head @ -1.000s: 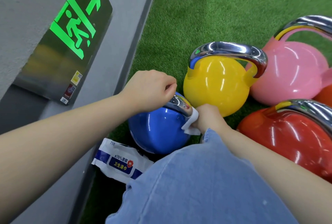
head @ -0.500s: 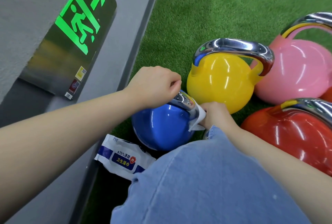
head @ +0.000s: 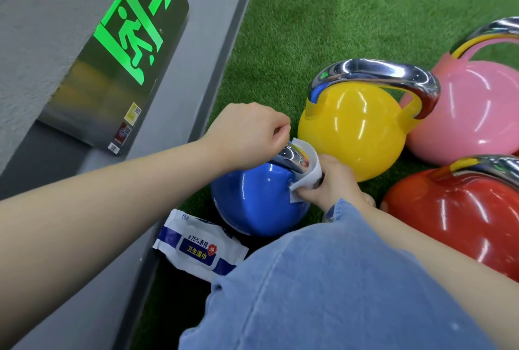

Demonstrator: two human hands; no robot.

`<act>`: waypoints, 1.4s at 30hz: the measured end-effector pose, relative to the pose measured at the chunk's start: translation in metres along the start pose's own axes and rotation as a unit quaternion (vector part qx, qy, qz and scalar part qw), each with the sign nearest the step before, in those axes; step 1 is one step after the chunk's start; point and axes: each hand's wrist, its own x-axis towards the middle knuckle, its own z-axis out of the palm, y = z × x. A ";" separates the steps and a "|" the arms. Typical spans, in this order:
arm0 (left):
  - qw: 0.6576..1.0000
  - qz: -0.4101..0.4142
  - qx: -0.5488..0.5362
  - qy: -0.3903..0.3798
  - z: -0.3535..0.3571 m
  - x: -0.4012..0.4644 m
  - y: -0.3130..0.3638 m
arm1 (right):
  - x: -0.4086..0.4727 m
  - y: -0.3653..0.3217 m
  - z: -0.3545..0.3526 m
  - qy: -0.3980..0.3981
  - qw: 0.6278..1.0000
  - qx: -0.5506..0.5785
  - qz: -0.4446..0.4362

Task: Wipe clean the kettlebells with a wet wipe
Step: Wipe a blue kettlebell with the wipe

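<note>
A blue kettlebell (head: pixel 252 203) sits on the green turf at centre, tilted toward the wall. My left hand (head: pixel 247 136) grips its chrome handle from above. My right hand (head: pixel 334 184) holds a white wet wipe (head: pixel 307 170) wrapped against the right end of that handle. A yellow kettlebell (head: pixel 354 130) stands just behind, a pink kettlebell (head: pixel 477 116) to its right, and a red kettlebell (head: pixel 455 215) at the near right. A white and blue wet wipe pack (head: pixel 196 246) lies on the floor below the blue kettlebell.
A grey wall with a lit green exit sign (head: pixel 120 66) runs along the left, close to the blue kettlebell. My knee in blue denim (head: pixel 323 293) fills the lower middle. Green turf (head: pixel 337 13) stretches beyond the kettlebells.
My right hand has slid the wipe up along the right end of the blue kettlebell's handle. My left hand keeps its grip on the handle.
</note>
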 end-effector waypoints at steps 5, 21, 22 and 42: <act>1.000 0.001 -0.005 0.000 0.000 0.000 0.000 | 0.015 -0.004 0.021 0.011 0.998 -0.055 -0.010; 1.000 -0.011 -0.010 -0.006 -0.001 -0.001 0.000 | 0.024 0.002 0.024 -0.056 0.998 -0.006 0.002; 1.000 -0.013 -0.012 -0.007 -0.001 -0.001 0.000 | 0.024 0.001 0.025 -0.052 0.999 -0.012 0.008; 0.999 0.004 -0.036 0.002 -0.001 0.000 -0.004 | 0.018 -0.063 -0.021 -0.176 0.983 -0.005 -0.044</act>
